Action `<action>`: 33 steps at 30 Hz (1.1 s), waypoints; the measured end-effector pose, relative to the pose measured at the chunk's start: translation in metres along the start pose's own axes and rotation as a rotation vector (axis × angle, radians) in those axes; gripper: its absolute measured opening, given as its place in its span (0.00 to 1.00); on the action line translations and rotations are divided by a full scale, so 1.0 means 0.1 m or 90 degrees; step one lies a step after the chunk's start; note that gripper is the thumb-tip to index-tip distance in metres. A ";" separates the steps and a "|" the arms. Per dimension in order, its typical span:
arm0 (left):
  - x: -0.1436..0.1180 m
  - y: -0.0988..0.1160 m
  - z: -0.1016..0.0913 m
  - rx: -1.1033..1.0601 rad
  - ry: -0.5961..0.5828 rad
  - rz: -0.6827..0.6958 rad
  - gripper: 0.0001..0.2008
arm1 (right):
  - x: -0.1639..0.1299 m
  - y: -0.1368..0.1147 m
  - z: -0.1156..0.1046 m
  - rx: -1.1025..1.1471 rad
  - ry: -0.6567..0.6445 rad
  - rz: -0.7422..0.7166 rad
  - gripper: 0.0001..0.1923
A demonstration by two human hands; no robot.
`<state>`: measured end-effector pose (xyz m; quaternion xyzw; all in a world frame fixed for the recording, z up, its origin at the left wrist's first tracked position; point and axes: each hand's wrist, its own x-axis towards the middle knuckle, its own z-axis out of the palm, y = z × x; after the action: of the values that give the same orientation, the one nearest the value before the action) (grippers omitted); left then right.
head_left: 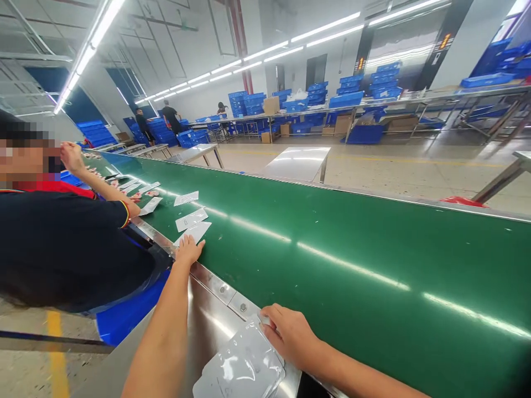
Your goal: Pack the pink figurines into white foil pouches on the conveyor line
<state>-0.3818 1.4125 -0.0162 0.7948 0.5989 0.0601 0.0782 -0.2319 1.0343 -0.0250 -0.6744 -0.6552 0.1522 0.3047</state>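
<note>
My left hand [188,250] reaches out along the near edge of the green conveyor belt [340,243], fingertips resting on a white flat packet [194,231]. My right hand [289,334] lies on the steel ledge close to me, fingers curled on the corner of a stack of clear plastic blister packs [243,369]. Two more white packets [191,219] [186,198] lie on the belt beyond the left hand.
A co-worker in a dark shirt [62,243] stands at my left, an arm [103,188] stretched over the belt among more white packets [143,190]. Steel tables [299,162] and blue crates [365,91] stand across the floor. A blue bin [124,318] sits below the ledge.
</note>
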 end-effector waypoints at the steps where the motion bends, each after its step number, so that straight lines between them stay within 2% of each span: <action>1: 0.00 0.01 0.03 0.014 -0.011 0.010 0.34 | 0.00 0.00 0.01 -0.003 0.002 -0.003 0.09; 3: -0.06 0.04 0.09 0.039 -0.028 0.052 0.32 | -0.01 0.01 0.02 -0.008 0.003 -0.006 0.09; 6: -0.31 0.13 0.17 0.070 -0.044 0.146 0.30 | -0.01 0.03 0.03 -0.013 -0.005 -0.009 0.09; 10: -0.91 0.33 0.26 0.101 -0.052 0.247 0.30 | -0.01 0.03 0.04 -0.015 -0.010 -0.013 0.10; 13: -1.40 0.53 0.25 0.115 -0.077 0.351 0.31 | -0.01 0.01 0.04 -0.019 -0.008 -0.020 0.09; 16: -1.64 0.73 0.14 0.064 -0.107 0.455 0.31 | -0.02 0.01 0.03 -0.035 -0.010 -0.040 0.08; 18: -1.52 0.83 0.02 0.017 -0.112 0.460 0.28 | -0.02 0.02 0.03 -0.050 -0.013 -0.055 0.08; 19: -1.37 0.87 -0.03 0.003 -0.102 0.428 0.27 | -0.02 0.02 0.03 -0.058 -0.015 -0.064 0.08; 21: -0.95 0.88 -0.12 0.015 -0.045 0.300 0.26 | -0.02 0.03 0.03 -0.076 -0.014 -0.084 0.09; 24: -0.29 0.78 -0.16 0.040 0.000 0.168 0.32 | -0.02 0.04 0.06 -0.107 -0.002 -0.108 0.08; 27: 0.14 0.58 -0.09 0.056 0.001 0.040 0.34 | 0.01 0.06 0.14 -0.135 0.006 -0.116 0.08; 30: 0.27 0.45 0.01 0.069 -0.004 -0.003 0.32 | 0.05 0.09 0.20 -0.146 0.007 -0.120 0.09; 33: 0.17 0.50 0.10 0.089 -0.012 0.053 0.28 | 0.06 0.08 0.20 -0.164 0.014 -0.131 0.09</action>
<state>-0.3286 1.4146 -0.0166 0.8232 0.5669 0.0140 0.0259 -0.2369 1.0447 -0.0438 -0.6388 -0.7316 0.0276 0.2366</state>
